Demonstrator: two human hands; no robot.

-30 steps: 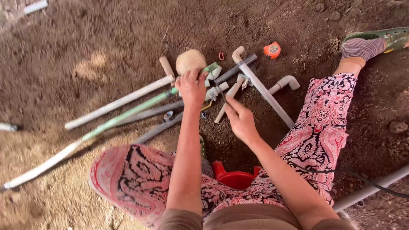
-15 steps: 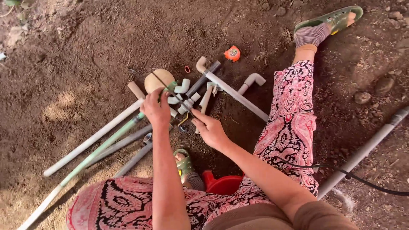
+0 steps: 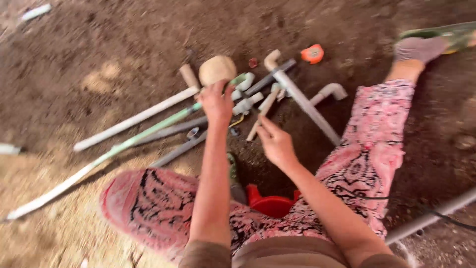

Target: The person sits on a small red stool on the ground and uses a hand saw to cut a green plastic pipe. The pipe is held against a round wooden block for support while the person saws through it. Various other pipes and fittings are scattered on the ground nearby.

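Seated on bare earth (image 3: 99,54), legs spread around a scatter of plumbing parts kept within arm's reach. Left hand (image 3: 216,101) stretched forward onto the cluster of short white pipe fittings (image 3: 244,101), fingers curled down over them as if gripping one; blurred, so cannot tell whether closed on a piece or merely resting there. Right hand (image 3: 275,142) raised just behind the pile, fingers loosely apart and holding nothing, tips close to a short cream pipe stub (image 3: 261,116) lying slantwise beside the fittings.

Just past the left hand, a round tan ball-like object (image 3: 217,69), touching a stubby tan tube (image 3: 189,76). Fanned out toward the left, several long pipes side by side on the soil: a white pipe (image 3: 134,119), a pale green pipe (image 3: 148,131) and two grey pipes (image 3: 173,144), their near ends gathered at the fittings, presumably for easy joining. To the right, a grey pipe with a white elbow (image 3: 302,101) running back toward the knee, and a separate white elbow piece (image 3: 329,91) beside it. Farther off, a small orange tape measure (image 3: 312,53) and a small red cap (image 3: 253,62).

Between the thighs, a red container (image 3: 270,203), partly hidden by the forearms. Patterned pink trousers (image 3: 372,149), a grey sock (image 3: 419,48) in a green sandal (image 3: 446,32) at upper right. Another long grey pipe (image 3: 431,216) crossing the lower right corner, a dark cable (image 3: 446,218) across it.
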